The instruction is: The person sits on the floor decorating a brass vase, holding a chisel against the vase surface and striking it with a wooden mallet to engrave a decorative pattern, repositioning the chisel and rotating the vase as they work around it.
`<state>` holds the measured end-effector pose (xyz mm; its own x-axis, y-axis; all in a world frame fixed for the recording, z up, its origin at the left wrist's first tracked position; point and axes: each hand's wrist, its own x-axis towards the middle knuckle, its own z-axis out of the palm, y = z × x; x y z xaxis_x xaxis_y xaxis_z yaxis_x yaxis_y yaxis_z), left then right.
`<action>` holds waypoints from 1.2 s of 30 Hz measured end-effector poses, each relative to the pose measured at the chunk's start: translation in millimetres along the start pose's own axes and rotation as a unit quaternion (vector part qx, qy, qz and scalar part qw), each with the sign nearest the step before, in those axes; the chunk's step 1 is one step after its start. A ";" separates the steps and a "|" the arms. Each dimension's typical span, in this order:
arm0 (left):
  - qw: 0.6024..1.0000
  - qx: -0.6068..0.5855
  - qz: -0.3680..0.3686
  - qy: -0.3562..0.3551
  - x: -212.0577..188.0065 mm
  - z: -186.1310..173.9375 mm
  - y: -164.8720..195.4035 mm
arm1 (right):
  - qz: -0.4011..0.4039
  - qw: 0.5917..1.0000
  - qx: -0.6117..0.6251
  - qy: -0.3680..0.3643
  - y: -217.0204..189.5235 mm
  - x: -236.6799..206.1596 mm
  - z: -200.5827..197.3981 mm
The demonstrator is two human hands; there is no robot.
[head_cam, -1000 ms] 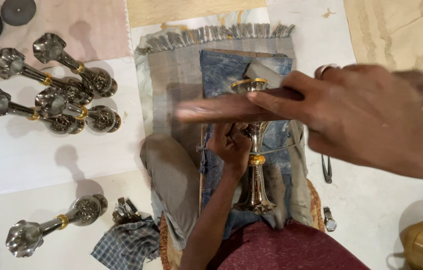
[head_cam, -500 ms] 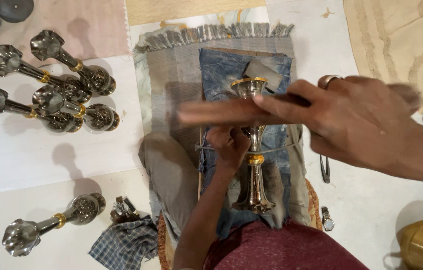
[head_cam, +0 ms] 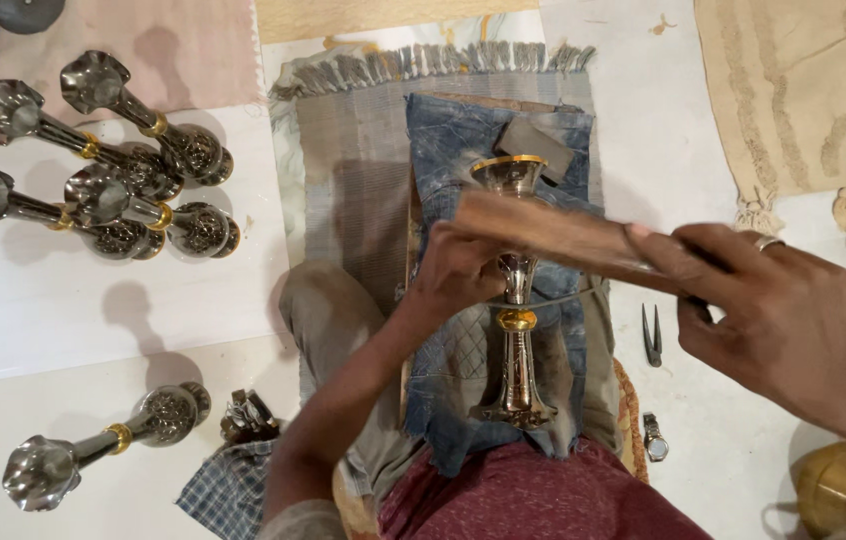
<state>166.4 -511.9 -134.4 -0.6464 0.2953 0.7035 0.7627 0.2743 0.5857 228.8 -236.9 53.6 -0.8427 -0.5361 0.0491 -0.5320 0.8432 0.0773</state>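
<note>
White floor tiles carried a fringed grey mat topped with denim cloth. On it lay a silver stand — the left hand wrapped closed around its stem. The right hand pinched a flat wooden stick across its top — four similar stands lay well apart.

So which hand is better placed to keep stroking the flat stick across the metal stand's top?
Right. The right hand already grips the flat stick, laid across the metal stand near its top. The left hand is steadying the stand on the denim cloth.
</note>
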 end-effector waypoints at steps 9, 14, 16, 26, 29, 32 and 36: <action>0.977 -0.003 0.151 -0.149 21.8 -36.4 -26.7 | -0.026 0.886 0.201 0.417 -43.7 -33.5 124.5; 0.937 -0.015 0.200 -0.287 39.6 -55.0 -38.7 | 0.254 0.927 0.058 0.271 -89.9 -57.4 168.0; 0.896 0.048 0.202 -0.392 42.7 -59.9 -42.6 | 0.279 0.913 0.076 0.289 -103.2 -56.0 180.5; 0.961 -0.190 -0.088 0.183 -28.0 -49.8 -11.3 | 0.331 0.800 0.435 0.247 -141.7 -31.8 180.9; 0.969 -0.099 -0.083 0.211 -47.1 -46.4 -20.2 | 0.281 0.820 0.431 0.249 -138.2 -15.6 181.4; 0.981 -0.041 -0.092 0.165 -66.0 -51.8 -23.8 | 0.200 0.860 0.393 0.255 -133.8 -10.4 172.6; 0.991 -0.031 -0.061 0.119 -77.6 -59.6 -19.1 | 0.117 0.904 0.352 0.212 -126.3 -12.2 136.2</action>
<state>203.1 -594.6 -176.2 -0.7158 0.0371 0.6973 0.6845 0.2353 0.6900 295.0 -331.5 -92.4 -0.9112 -0.1807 0.3703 -0.3894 0.6715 -0.6304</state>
